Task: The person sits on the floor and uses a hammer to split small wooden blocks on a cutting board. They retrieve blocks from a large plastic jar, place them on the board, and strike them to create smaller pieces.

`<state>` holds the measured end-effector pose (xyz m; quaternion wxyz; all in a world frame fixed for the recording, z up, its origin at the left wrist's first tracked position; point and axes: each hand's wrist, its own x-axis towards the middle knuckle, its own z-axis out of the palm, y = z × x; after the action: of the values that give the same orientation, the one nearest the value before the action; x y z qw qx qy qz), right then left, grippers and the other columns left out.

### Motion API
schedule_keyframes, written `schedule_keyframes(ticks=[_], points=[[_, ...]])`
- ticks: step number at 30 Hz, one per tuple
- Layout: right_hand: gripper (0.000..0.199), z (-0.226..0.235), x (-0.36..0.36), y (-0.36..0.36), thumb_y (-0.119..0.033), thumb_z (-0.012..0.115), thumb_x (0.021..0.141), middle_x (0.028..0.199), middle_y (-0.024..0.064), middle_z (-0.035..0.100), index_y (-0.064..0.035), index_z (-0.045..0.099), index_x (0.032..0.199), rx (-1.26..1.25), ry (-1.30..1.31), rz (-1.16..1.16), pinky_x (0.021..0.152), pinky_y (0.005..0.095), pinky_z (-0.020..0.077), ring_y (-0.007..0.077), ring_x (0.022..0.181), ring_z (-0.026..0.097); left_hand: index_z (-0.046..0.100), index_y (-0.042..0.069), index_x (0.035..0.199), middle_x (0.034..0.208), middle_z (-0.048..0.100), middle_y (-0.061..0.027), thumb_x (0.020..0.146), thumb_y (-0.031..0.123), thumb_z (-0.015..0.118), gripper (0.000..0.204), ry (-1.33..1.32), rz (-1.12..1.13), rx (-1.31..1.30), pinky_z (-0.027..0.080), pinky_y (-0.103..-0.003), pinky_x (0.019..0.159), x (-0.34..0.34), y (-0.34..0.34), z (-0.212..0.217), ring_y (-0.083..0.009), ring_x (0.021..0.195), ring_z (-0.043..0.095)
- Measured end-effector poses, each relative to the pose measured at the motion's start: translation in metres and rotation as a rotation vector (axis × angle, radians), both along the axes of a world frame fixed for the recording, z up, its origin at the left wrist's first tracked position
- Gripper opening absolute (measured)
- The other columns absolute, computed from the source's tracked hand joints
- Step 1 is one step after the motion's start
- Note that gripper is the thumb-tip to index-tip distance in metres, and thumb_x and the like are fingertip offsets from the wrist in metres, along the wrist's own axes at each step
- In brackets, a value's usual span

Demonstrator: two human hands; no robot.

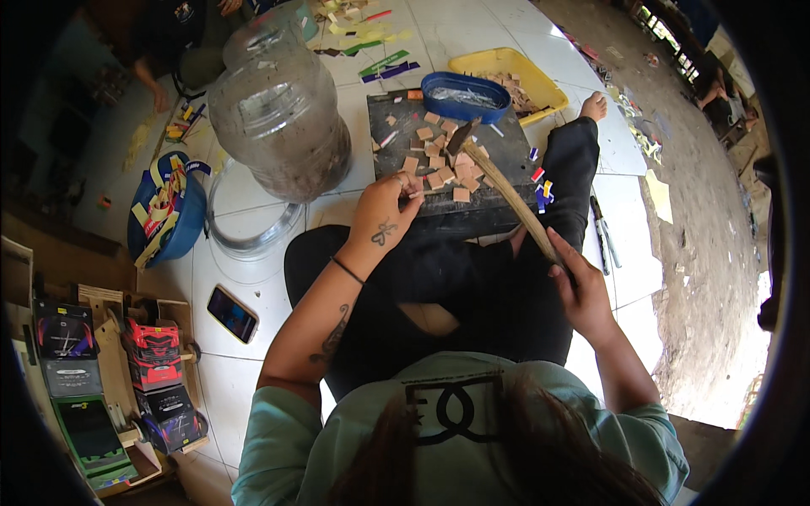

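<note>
My right hand (582,291) is wrapped round the wooden handle of a hammer (516,202). The hammer's dark head is raised at the far end, over or just above a cluster of small square wood pieces (435,175). These lie scattered on a dark, worn board (398,108) in front of my crossed legs. At the board's near left edge is my left hand (390,205), its thumb and fingertips pinched together beside the pieces. Whatever sits between those fingertips is too small to make out. A blue oval tub (432,108) with thin shiny bits stands at the board's far edge.
Behind the tub sits a yellow tray (558,103) of wood pieces. Left of the board stand a large clear plastic jug (274,118), a wire coil (253,240), a blue basin (187,236) and a phone (233,314). Pens (602,234) lie right; toy-like wooden vehicles (156,354) stand lower left.
</note>
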<state>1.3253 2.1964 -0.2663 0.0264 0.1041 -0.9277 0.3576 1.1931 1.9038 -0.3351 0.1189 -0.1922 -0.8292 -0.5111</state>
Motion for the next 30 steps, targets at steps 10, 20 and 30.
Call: schedule_keyframes(ticks=[10, 20, 30], points=[[0.051, 0.009, -0.002, -0.004, 0.002, 0.053, 0.094, 0.111, 0.0208, 0.066, -0.0097, 0.046, 0.143, -0.010, -0.002, 0.059, 0.088, 0.0325, 0.0487, 0.0251, 0.091, 0.067, 0.062, 0.001, 0.076, 0.076, 0.063, -0.0138, 0.086, 0.013, 0.067, 0.016, 0.301, 0.174, -0.181, 0.048, -0.042, 0.069, 0.009, 0.016, -0.017, -0.0333, 0.072, 0.059], [0.055, 0.025, -0.002, -0.006, 0.002, 0.055, 0.091, 0.094, 0.0197, 0.063, -0.0128, 0.045, 0.143, 0.094, 0.028, 0.153, 0.072, 0.0381, 0.0519, 0.0370, 0.079, 0.066, 0.066, 0.001, 0.081, 0.080, 0.064, -0.0140, 0.087, 0.011, 0.066, 0.012, 0.374, 0.243, -0.218, 0.048, -0.041, 0.071, 0.003, 0.014, -0.029, -0.0334, 0.075, 0.060], [0.056, 0.043, -0.003, -0.015, 0.003, 0.054, 0.092, 0.088, 0.0184, 0.059, -0.0138, 0.044, 0.144, 0.232, -0.032, 0.159, 0.071, 0.0379, 0.0497, 0.0339, 0.073, 0.062, 0.064, -0.001, 0.083, 0.080, 0.061, -0.0140, 0.086, 0.010, 0.066, 0.011, 0.399, 0.231, -0.233, 0.048, -0.041, 0.073, 0.001, 0.014, -0.029, -0.0330, 0.076, 0.058]])
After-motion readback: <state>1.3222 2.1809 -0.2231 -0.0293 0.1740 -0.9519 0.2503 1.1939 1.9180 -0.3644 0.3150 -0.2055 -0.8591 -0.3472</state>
